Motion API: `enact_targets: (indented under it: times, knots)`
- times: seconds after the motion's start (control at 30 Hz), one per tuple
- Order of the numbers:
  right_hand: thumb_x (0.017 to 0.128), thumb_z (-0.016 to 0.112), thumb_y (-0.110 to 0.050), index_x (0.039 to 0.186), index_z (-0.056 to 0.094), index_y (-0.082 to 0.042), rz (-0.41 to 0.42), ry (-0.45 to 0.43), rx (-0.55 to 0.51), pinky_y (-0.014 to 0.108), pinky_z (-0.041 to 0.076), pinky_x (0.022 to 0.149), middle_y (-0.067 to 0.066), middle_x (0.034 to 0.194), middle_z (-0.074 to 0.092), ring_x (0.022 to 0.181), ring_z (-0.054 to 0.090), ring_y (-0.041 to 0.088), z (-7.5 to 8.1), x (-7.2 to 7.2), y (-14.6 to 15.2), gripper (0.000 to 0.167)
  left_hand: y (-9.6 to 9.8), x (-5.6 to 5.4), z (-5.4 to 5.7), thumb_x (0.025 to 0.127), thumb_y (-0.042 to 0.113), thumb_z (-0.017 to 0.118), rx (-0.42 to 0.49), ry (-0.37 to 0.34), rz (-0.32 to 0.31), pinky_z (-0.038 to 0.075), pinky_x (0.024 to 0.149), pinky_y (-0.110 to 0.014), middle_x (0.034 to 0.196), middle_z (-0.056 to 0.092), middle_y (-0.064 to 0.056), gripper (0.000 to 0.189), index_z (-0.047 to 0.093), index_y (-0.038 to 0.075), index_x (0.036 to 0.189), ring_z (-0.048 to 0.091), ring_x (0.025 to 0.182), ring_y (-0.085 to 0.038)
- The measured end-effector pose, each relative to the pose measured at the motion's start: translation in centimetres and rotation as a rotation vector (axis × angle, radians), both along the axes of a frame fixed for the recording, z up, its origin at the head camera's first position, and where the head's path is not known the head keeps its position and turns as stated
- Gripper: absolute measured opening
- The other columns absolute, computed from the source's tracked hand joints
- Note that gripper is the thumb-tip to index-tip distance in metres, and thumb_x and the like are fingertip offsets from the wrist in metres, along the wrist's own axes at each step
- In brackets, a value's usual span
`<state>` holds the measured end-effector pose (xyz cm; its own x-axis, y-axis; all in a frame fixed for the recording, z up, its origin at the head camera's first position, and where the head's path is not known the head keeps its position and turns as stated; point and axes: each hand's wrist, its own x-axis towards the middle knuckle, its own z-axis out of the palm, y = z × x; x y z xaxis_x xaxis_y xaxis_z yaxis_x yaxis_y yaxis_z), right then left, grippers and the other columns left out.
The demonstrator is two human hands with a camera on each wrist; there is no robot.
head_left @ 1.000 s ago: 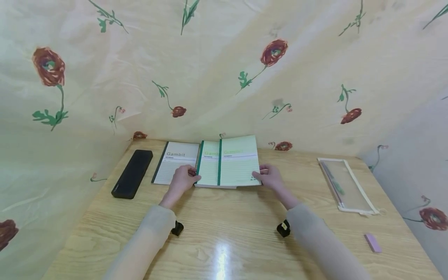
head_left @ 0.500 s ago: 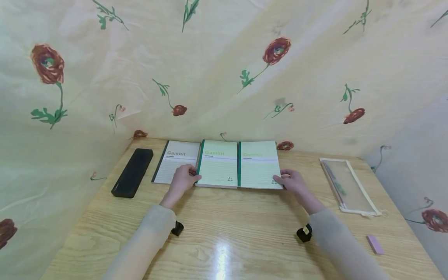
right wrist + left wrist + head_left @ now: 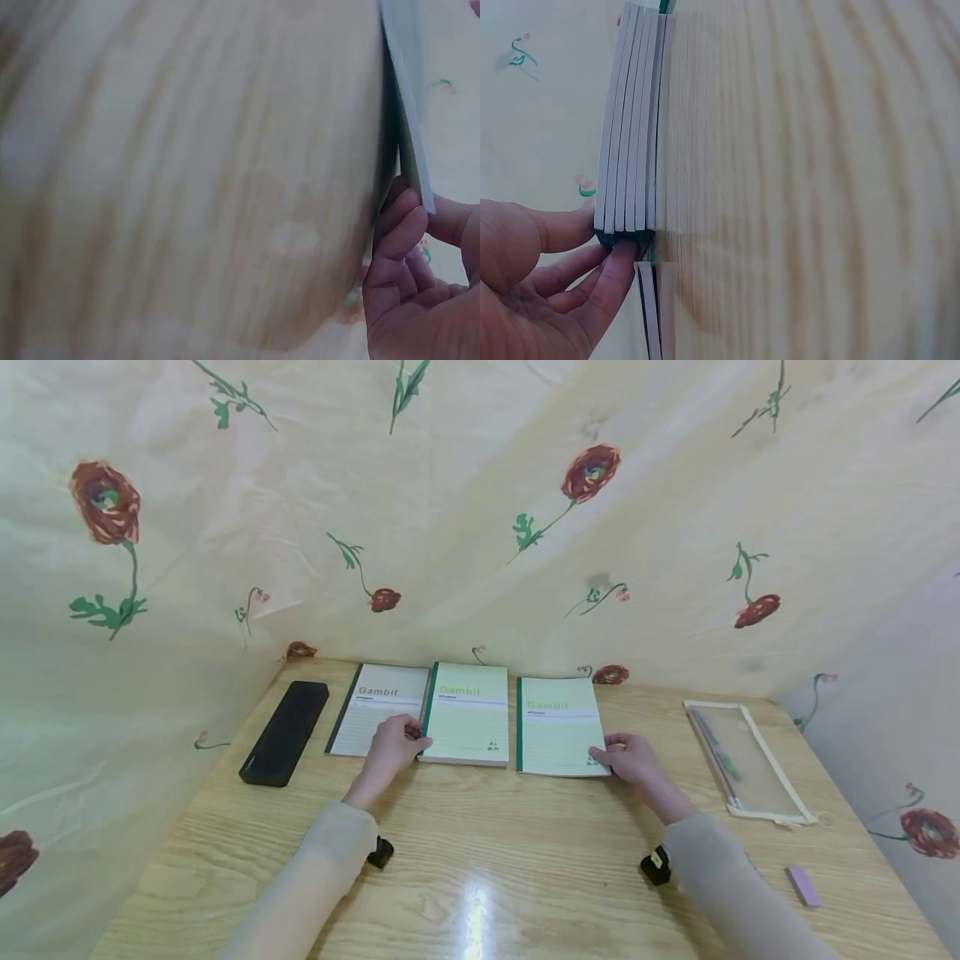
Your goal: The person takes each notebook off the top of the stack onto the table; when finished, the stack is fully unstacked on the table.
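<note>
A stack of green-spined notebooks (image 3: 465, 714) lies at the back middle of the table in the head view. My left hand (image 3: 392, 745) holds its lower left corner, thumb on the cover; the left wrist view shows several page edges of the stack (image 3: 630, 120) with fingers curled at the spine. To the right, apart from the stack, is a single green-spined notebook (image 3: 558, 727). My right hand (image 3: 632, 760) pinches its lower right corner, thumb on top and fingers beneath. In the right wrist view this notebook (image 3: 411, 135) tilts, its gripped edge raised off the wood.
Dark-spined notebooks (image 3: 382, 706) lie left of the stack, partly behind my left hand. A black case (image 3: 285, 733) is farther left. At right are a see-through zip pouch (image 3: 757, 752) with pens and a purple eraser (image 3: 803, 887). A flowered cloth (image 3: 480, 527) rises behind the table.
My right hand has carried the top green-spined notebook rightward off the stack, then slightly toward me, opening a gap between them. My left hand has stayed at the stack's corner.
</note>
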<state>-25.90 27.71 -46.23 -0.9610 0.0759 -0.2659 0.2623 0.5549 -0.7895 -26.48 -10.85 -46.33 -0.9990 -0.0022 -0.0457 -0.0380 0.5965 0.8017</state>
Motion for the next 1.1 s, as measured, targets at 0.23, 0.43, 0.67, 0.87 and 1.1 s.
enact_targets:
  times: [0.23, 0.43, 0.67, 0.87, 1.1]
  knots:
    - [0.093, 0.071, -0.021, 0.116, 0.06, 0.012, 0.042, 0.1, 0.144, 0.026, 0.047, 0.06, 0.017, 0.095, 0.064, 0.074, 0.056, 0.016, 0.1, 0.2, -0.5, 0.041, 0.1, -0.1, 0.0, 0.089, 0.008, 0.075, 0.002, -0.001, 0.005, 0.053, 0.075, -0.036, 0.096, 0.066, -0.012, 0.021, 0.067, -0.004, 0.105, 0.062, 0.087, -0.024]
    - [0.09, 0.073, -0.023, 0.106, 0.062, 0.01, 0.131, 0.162, 0.328, 0.031, 0.046, 0.059, 0.015, 0.087, 0.065, 0.068, 0.057, 0.02, 0.7, 0.6, -0.7, 0.038, 0.1, -0.1, 0.1, 0.089, 0.008, 0.075, 0.001, -0.008, 0.009, 0.053, 0.074, -0.035, 0.096, 0.066, -0.012, 0.021, 0.067, -0.003, 0.105, 0.062, 0.087, -0.023]
    - [0.092, 0.069, -0.027, 0.111, 0.061, 0.007, 0.146, 0.198, 0.43, 0.033, 0.045, 0.058, 0.015, 0.089, 0.066, 0.07, 0.058, 0.022, 1.0, 0.8, -1.0, 0.04, 0.1, -0.1, -0.1, 0.09, 0.008, 0.074, 0.012, -0.009, 0.009, 0.053, 0.074, -0.035, 0.096, 0.066, -0.012, 0.023, 0.067, -0.004, 0.108, 0.062, 0.087, -0.024]
    - [0.095, 0.065, -0.029, 0.113, 0.062, 0.003, 0.126, 0.299, 0.462, 0.033, 0.041, 0.055, 0.009, 0.08, 0.061, 0.063, 0.054, 0.02, 0.9, 0.3, -2.4, 0.037, 0.1, 0.2, 0.1, 0.09, 0.007, 0.074, 0.014, -0.005, 0.001, 0.053, 0.073, -0.035, 0.096, 0.066, -0.012, 0.023, 0.066, -0.005, 0.108, 0.062, 0.087, -0.024]
    - [0.097, 0.065, -0.026, 0.113, 0.066, 0.005, 0.146, 0.311, 0.368, 0.033, 0.04, 0.061, 0.009, 0.083, 0.06, 0.069, 0.051, 0.021, 1.2, -0.2, -6.1, 0.035, 0.1, 0.3, 0.3, 0.089, 0.007, 0.074, 0.018, -0.004, 0.003, 0.053, 0.073, -0.034, 0.095, 0.066, -0.012, 0.023, 0.066, -0.005, 0.108, 0.062, 0.086, -0.023]
